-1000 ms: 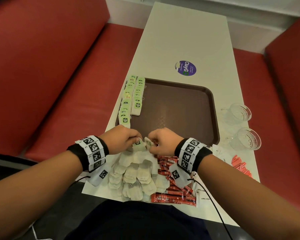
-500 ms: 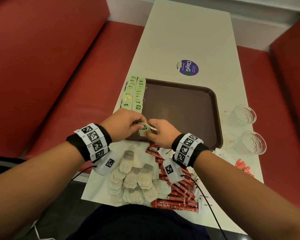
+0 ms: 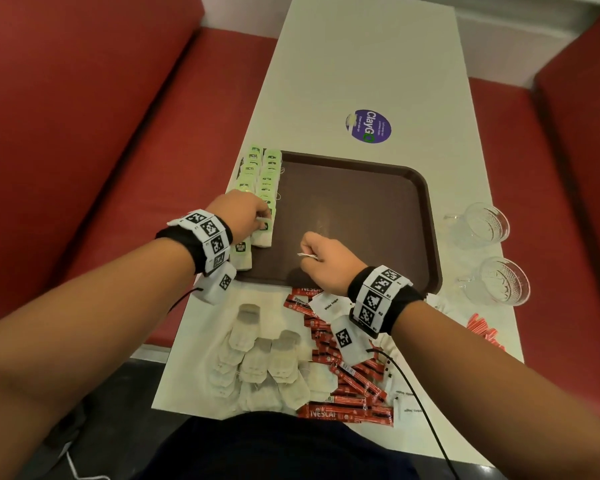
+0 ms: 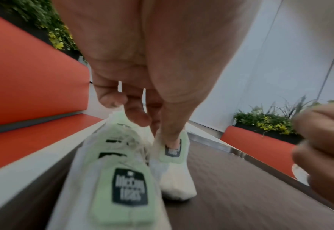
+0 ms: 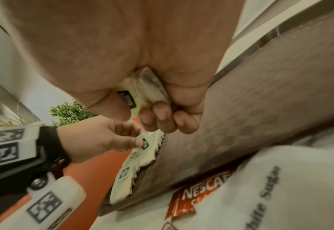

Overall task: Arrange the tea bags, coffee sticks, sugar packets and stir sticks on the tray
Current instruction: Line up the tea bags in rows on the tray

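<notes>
A brown tray [image 3: 361,209] lies on the white table, with two rows of green-tagged tea bags [image 3: 262,181] along its left edge. My left hand [image 3: 257,216] pinches the green tag of a tea bag [image 4: 172,163] at the near end of the inner row; the bag rests on the tray. My right hand [image 3: 312,251] hovers over the tray's near part, fist curled around another tea bag [image 5: 142,91]. Loose tea bags [image 3: 257,362], red coffee sticks [image 3: 347,382] and white sugar packets [image 3: 329,304] lie near the table's front edge.
Two clear glass cups [image 3: 489,251] stand right of the tray. Red stir sticks [image 3: 482,332] lie at the table's right edge. A purple sticker [image 3: 369,126] sits beyond the tray. Red bench seats [image 3: 84,133] flank the table on both sides.
Both hands moved from the loose pile forward onto the tray. The left hand went left to the tea bag rows with one bag; the right hand separated and stayed over the tray's near part.
</notes>
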